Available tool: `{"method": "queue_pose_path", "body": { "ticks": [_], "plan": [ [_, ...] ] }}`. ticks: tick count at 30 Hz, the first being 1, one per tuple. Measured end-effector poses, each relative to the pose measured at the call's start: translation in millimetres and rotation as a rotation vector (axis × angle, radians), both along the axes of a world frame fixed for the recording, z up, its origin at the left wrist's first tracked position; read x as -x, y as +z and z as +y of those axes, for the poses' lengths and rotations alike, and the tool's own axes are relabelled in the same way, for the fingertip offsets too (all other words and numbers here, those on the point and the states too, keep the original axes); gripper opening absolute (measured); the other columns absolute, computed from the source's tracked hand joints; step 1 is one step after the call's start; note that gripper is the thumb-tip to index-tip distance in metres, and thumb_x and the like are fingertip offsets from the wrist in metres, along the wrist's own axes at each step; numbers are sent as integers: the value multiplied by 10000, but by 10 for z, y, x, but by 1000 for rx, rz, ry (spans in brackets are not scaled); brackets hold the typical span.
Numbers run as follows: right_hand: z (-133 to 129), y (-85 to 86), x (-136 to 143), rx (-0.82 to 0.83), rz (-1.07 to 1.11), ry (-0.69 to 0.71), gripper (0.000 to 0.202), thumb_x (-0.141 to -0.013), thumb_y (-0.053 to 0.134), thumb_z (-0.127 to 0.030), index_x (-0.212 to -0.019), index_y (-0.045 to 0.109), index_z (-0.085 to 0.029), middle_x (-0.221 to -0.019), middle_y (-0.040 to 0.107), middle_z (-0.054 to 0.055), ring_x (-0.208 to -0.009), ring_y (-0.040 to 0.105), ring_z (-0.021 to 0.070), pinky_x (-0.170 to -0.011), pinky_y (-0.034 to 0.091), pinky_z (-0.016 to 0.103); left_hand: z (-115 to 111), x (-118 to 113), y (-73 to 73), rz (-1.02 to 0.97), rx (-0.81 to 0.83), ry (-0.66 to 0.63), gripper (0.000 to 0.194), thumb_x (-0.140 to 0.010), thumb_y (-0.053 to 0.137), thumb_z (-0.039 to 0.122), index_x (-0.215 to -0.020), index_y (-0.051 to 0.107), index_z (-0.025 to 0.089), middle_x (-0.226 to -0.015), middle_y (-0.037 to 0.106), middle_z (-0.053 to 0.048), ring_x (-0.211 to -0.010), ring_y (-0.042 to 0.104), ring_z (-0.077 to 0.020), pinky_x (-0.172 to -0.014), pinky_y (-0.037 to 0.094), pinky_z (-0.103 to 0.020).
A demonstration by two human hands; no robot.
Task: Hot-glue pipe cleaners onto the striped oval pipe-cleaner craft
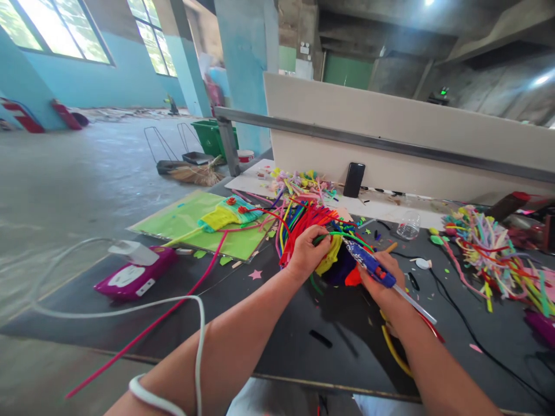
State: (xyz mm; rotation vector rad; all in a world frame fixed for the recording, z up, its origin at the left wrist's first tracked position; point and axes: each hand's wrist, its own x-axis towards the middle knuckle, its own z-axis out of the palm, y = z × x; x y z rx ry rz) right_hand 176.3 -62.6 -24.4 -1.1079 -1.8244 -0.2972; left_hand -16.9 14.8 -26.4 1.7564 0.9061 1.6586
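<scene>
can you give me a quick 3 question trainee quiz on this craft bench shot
1. True or false: the right hand holds a blue glue gun.
2. What does the left hand grip? A) a phone B) a pipe cleaner bundle C) a broom
3. What dark thing leans upright on the beige partition?

Key:
1. True
2. B
3. A phone

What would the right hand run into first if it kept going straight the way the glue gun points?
Most likely the bundle of pipe cleaners gripped by the left hand. The right hand aims the glue gun up and left, its tip already at the bundle; depth is hard to judge.
</scene>
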Motion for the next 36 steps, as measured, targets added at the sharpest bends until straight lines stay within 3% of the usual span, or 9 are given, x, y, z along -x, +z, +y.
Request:
{"method": "queue_pose_path", "body": {
  "ticks": [14,22,36],
  "plan": [
    [15,-82,57,70,145,-91,143,-729,642,-253,-654,522,-235,-644,578,-7,-647,572,199,-651,452,349,20,35,-33,-71,-26,-92,52,-770,580,184,-718,583,177,-829,625,-37,-836,602,-152,-817,476,-291],
    [-60,-42,62,143,262,-179,123,-759,661,-305,-727,588,-211,-685,597,23,-675,579,202,-615,443,314,9,11,-19,-115,-70,-93,43,-749,596,161,-707,601,171,-790,629,-31,-813,609,-156,-803,486,-302],
    [-57,-16,77,252,197,-191,180,-737,628,-335,-639,528,-222,-663,550,10,-667,555,195,-666,438,317,20,4,-54,-129,-69,-108,44,-747,597,142,-715,610,170,-791,626,-27,-801,604,-149,-790,481,-286]
  ]
}}
